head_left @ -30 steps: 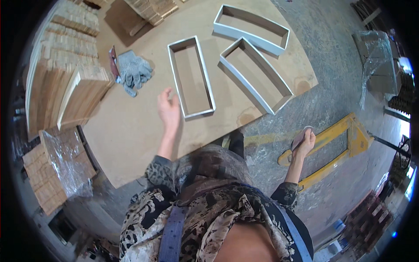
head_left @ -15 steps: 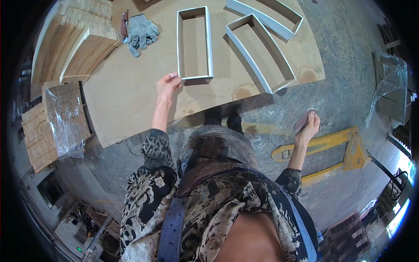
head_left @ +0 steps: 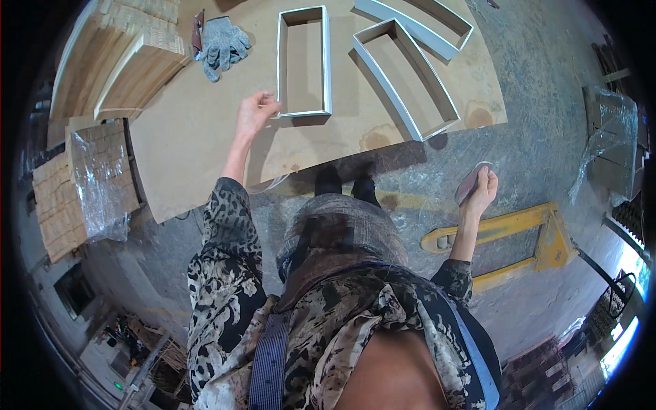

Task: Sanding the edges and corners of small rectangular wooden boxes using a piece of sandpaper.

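Observation:
My left hand [head_left: 255, 113] is at the near left corner of a straight rectangular frame [head_left: 326, 75] with pale edges, its fingertips pinched together against the frame's side. The frame lies on a tan board-topped table. Off to the right, over the floor, my right hand [head_left: 482, 190] grips a flat reddish-brown piece of sandpaper [head_left: 469, 183] between thumb and fingers. Two curved frames rest on the table to the right of the straight one: a nearer curved frame [head_left: 387, 87] and a farther curved frame [head_left: 410, 29], partly cut off by the picture's edge.
A grey work glove [head_left: 223, 45] lies at the table's [head_left: 198, 150] far left, beside stacked wooden pieces [head_left: 137, 61]. Plastic-wrapped wood [head_left: 102, 181] stands left of the table. On the floor at right is a yellow pallet jack [head_left: 553, 239]; wrapped boxes [head_left: 611, 143] stand beyond it.
My left hand has shifted slightly away along the frame's corner, and its elbow has swung out to the left. My right hand still holds the sandpaper, turned a little. The frames stay put.

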`<state>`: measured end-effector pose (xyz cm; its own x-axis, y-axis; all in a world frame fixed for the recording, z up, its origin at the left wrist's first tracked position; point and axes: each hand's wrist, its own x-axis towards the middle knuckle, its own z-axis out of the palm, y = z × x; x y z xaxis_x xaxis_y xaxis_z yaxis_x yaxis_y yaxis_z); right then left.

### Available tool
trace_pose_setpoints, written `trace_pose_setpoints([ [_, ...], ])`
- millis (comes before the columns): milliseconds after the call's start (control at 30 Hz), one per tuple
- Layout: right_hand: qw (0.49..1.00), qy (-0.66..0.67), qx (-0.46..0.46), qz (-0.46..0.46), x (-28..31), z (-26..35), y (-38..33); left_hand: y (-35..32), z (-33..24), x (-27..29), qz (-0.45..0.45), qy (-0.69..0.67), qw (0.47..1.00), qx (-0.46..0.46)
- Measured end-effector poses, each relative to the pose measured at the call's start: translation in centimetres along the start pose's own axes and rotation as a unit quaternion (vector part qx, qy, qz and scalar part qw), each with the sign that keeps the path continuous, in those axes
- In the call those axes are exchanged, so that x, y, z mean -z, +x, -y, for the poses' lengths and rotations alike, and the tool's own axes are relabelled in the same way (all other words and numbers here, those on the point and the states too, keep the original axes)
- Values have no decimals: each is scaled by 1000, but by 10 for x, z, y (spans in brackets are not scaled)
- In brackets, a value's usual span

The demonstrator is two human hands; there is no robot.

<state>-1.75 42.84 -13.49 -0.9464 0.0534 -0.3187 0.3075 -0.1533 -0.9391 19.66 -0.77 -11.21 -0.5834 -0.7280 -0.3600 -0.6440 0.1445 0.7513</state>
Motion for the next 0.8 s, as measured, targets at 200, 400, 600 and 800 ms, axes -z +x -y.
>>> trace_pose_setpoints([
  [200, 1000, -14, 2, -28, -27, -7, -27, -21, -29, -23, -75, 238, 930, -270],
  [400, 999, -34, 2, 3, -71, -16, -56, -41, -26, -53, -32, 311, 844, -435],
  [600, 999, -44, 8, 17, -102, -22, -78, -41, -22, -51, -12, 349, 815, -462],
  [800, 998, -53, 11, 20, -114, -26, -94, -34, -16, -47, -2, 360, 796, -486],
])
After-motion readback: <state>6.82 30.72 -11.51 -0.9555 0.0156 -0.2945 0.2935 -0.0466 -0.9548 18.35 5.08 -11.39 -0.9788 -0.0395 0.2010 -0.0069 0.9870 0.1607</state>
